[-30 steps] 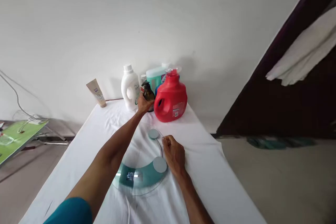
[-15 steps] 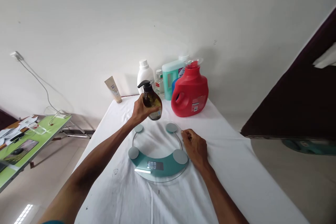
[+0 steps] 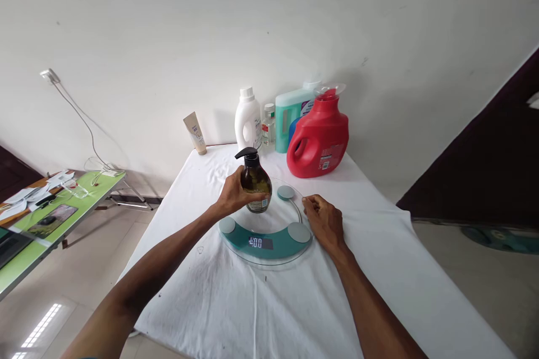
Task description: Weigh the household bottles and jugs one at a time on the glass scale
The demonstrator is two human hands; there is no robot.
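Risk first: top-heavy pump bottle (image 3: 255, 186) set down on smooth glass, likely to tip or skid toward the near edge of the scale (image 3: 265, 235) if let go off-centre or at a tilt. Could also land half on one of the round metal pads, such as the far right one (image 3: 286, 192), and rock. A nudge from the right could shift the scale on the loose white cloth (image 3: 236, 303) and spoil the reading on the display (image 3: 255, 243), which seems to show zeros, though too small to be sure.

Left hand (image 3: 233, 196) curled round the brown bottle's belly, fingers wrapped across the front, bottle upright, at or just above the glass near the scale's far left part; contact with the glass not clear.

Right hand (image 3: 324, 223) loosely curled at the scale's right rim, fingertips touching or just beside the glass edge, holding nothing that can be seen.

Along the far edge of the table, against the wall: red jug (image 3: 319, 137), teal jug (image 3: 290, 115), small clear bottle (image 3: 268, 123), white bottle (image 3: 247, 120), and a tube (image 3: 195, 133) leaning near the far left corner.
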